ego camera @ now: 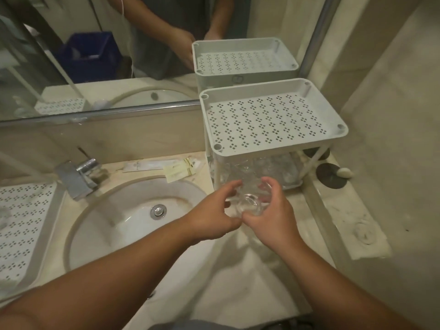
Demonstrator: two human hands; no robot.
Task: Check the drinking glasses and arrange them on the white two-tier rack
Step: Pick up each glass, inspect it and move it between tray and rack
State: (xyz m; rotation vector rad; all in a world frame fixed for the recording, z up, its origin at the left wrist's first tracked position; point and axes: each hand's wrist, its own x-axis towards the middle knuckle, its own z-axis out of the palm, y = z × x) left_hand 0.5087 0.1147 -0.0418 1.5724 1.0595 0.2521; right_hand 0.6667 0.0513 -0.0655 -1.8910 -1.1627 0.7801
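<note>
A clear drinking glass [250, 204] lies tilted between my hands, its round base facing me, just in front of the white two-tier rack [273, 120]. My right hand [273, 211] wraps around its right side. My left hand [215, 210] touches its left side with fingers curled. The rack's perforated top tier holds nothing. On the lower tier [291, 185] stand several clear glasses [266, 167], partly hidden behind the top tier and my hands.
A white sink [123, 210] with a chrome tap [79, 175] lies to the left. Sachets [178, 170] rest behind it. Another perforated white tray [21, 225] sits far left. Dark round stones [329, 175] sit right of the rack. A mirror [95, 55] backs the counter.
</note>
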